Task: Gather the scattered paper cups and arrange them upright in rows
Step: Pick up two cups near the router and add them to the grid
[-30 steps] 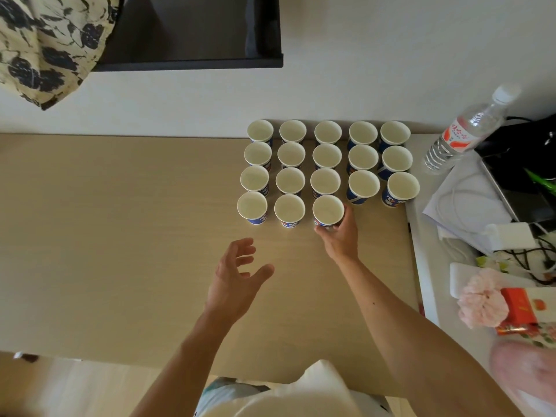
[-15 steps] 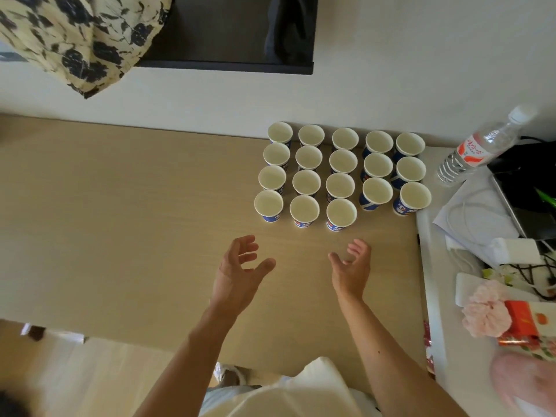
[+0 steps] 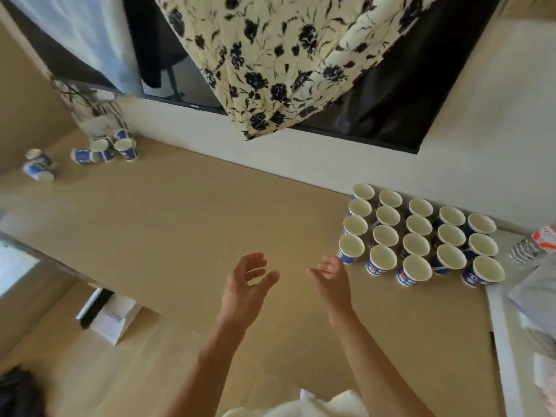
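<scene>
Your right hand (image 3: 331, 284) has come off the front-row cup (image 3: 416, 270) and now hovers beside your left hand (image 3: 245, 285), both loosely spread, holding nothing. Upright paper cups (image 3: 418, 225) stand in rows on the right of the wooden table (image 3: 180, 224); scattered cups (image 3: 102, 150) lie far left.

We see soft, even daylight across table (image 3: 195, 224); shadows faint, diffuse. We note slight motion blur throughout, worst on loose cups (image 3: 90, 152) at table's far-left end. Wide-angle distortion bends and tilts table's edges.
</scene>
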### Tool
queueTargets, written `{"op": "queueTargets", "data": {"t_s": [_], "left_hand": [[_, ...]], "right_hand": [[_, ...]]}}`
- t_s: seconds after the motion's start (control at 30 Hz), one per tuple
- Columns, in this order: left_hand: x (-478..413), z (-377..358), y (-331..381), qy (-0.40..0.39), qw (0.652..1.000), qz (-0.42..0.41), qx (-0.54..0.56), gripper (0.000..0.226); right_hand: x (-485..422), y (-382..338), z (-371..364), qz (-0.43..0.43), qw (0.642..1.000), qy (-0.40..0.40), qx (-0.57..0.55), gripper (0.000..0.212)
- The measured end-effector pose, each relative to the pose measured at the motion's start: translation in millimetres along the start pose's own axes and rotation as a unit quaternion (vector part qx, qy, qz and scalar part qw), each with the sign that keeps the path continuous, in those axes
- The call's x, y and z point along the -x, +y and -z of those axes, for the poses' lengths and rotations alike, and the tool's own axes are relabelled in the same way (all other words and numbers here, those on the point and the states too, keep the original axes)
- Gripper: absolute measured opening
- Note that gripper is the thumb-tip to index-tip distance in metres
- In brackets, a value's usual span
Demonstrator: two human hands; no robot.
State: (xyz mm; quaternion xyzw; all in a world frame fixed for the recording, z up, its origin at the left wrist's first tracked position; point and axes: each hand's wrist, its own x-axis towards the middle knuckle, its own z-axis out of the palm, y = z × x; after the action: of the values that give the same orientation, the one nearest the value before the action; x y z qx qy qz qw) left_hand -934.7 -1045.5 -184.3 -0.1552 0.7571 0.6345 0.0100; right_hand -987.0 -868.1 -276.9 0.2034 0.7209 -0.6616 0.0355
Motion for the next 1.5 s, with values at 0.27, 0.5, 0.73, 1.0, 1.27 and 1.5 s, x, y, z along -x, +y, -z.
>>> {"op": "queueTargets", "data": {"t_s": [0.27, 0.5, 0.73, 1.0, 1.27, 1.5], "left_hand": [[2, 133, 3, 0.073, 0.995, -0.005, 0.067, 0.036], [0, 236, -10, 0.112, 0.991, -0.017, 0.074, 0.031], [-22, 310, -27, 0.139, 0.986, -0.013, 0.088, 0.03], [-106, 377, -41, 0.133, 0.99, -0.005, 0.056, 0.031], [-207, 449, -25, 0.131, 0.991, 0.003, 0.025, 0.029], [-307, 485, -18, 0.111, 0.992, 0.026, 0.045, 0.029]], "right_hand": [[57, -60, -142, 0.099, 0.988, -0.085, 0.082, 0.04], [87, -77, -242, 0.119, 0.983, -0.112, 0.078, 0.042], [85, -80, -330, 0.117, 0.98, -0.143, 0.072, 0.041], [27, -94, -442, 0.109, 0.982, -0.144, 0.063, 0.04], [-33, -135, -552, 0.096, 0.982, -0.147, 0.062, 0.043], [-76, -164, -612, 0.093, 0.982, -0.139, 0.091, 0.049]]}}
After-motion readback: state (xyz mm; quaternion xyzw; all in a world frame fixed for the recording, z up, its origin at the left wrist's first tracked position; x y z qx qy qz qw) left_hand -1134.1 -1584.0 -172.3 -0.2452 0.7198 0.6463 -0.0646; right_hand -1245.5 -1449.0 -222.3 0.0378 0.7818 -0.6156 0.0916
